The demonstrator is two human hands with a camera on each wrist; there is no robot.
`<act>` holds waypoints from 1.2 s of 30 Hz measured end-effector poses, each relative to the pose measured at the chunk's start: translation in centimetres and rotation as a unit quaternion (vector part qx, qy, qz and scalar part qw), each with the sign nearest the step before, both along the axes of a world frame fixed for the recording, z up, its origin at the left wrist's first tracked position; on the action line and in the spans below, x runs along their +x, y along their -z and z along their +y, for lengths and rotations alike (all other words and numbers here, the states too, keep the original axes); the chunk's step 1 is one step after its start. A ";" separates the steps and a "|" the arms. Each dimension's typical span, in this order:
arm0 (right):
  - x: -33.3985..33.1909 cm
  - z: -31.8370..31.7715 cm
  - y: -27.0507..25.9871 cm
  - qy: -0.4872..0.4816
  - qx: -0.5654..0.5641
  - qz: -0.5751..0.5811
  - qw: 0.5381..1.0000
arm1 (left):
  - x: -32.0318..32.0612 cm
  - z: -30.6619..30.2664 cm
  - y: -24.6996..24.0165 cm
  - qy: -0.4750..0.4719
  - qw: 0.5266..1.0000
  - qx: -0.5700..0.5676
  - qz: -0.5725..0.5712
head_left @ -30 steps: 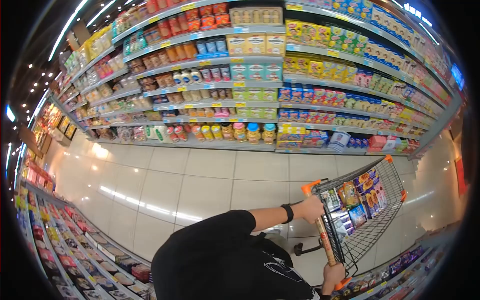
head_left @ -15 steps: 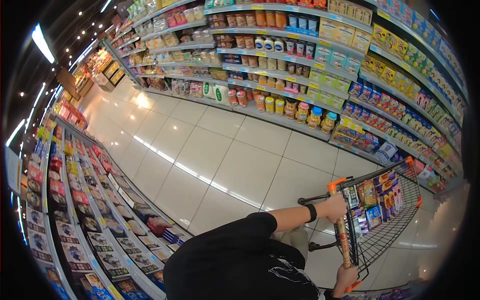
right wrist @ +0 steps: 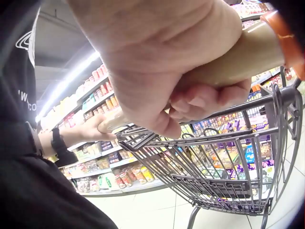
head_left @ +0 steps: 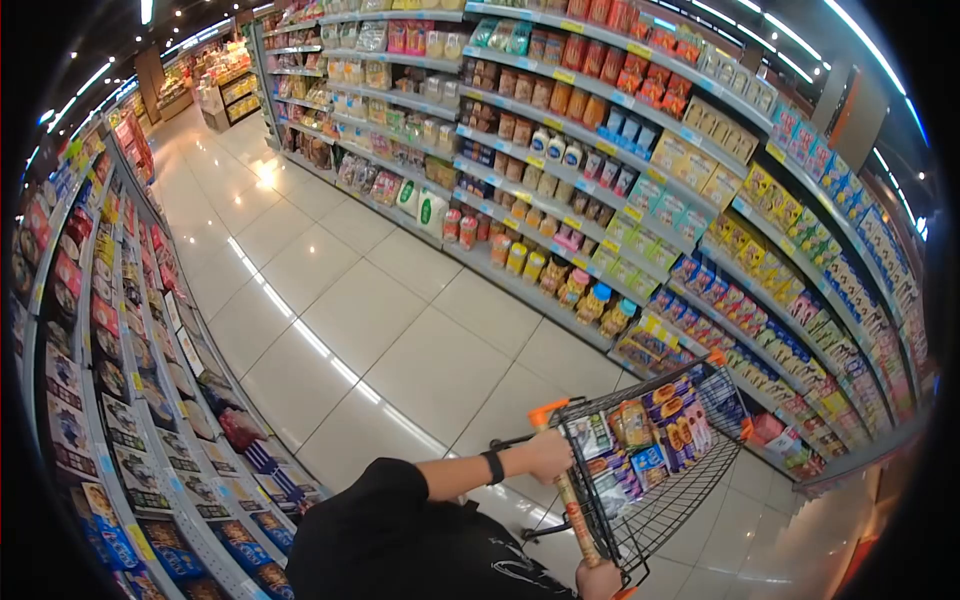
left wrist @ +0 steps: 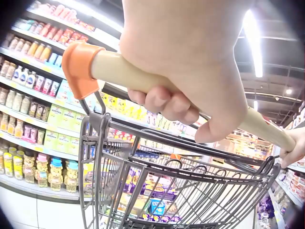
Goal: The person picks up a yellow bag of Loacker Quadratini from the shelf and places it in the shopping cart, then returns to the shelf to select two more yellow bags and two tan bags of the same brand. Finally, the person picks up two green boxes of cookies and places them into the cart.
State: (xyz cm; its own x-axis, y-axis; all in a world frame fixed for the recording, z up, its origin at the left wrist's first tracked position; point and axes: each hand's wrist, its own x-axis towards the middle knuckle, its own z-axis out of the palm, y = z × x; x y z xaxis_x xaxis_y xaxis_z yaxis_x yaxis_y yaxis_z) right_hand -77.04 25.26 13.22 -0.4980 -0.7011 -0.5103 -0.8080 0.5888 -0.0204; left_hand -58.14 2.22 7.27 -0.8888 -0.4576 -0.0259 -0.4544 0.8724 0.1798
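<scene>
A wire shopping cart (head_left: 690,500) with orange corner caps stands at the lower right of the head view. My left hand (head_left: 547,456) grips the far end of its pale handle (head_left: 578,520), close to an orange end cap (left wrist: 80,69). Around the near end of the bar curl the fingers of my right hand (head_left: 599,580), which the right wrist view shows large (right wrist: 167,62). Packaged goods lie in the basket: purple packs (head_left: 672,405), an orange-brown bag (head_left: 630,425) and a blue pack (head_left: 649,462).
Long shelves (head_left: 560,240) of boxes, jars and bottles line the far side of the aisle. Lower sloping shelves (head_left: 150,430) of packaged food run along the left. Between them lies a shiny tiled floor (head_left: 400,320). Lit displays (head_left: 235,85) stand at the aisle's far end.
The head view has turned, so the aisle at left shows further down its length. The cart appears lower and further left in the picture than half a second ago. Both hands keep their hold.
</scene>
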 end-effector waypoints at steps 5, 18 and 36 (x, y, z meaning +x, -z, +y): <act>0.3 -0.8 0.0 -0.021 -0.013 -0.063 0.998 | 3.1 1.3 -1.8 -0.065 0.997 0.013 -0.046; 2.5 -4.1 3.0 -0.104 -0.147 0.059 0.982 | 9.7 2.8 0.1 -0.189 0.981 -0.016 -0.036; 6.5 -14.2 2.6 -0.266 -0.108 0.029 0.957 | 18.1 2.8 -3.6 -0.355 0.931 0.017 -0.084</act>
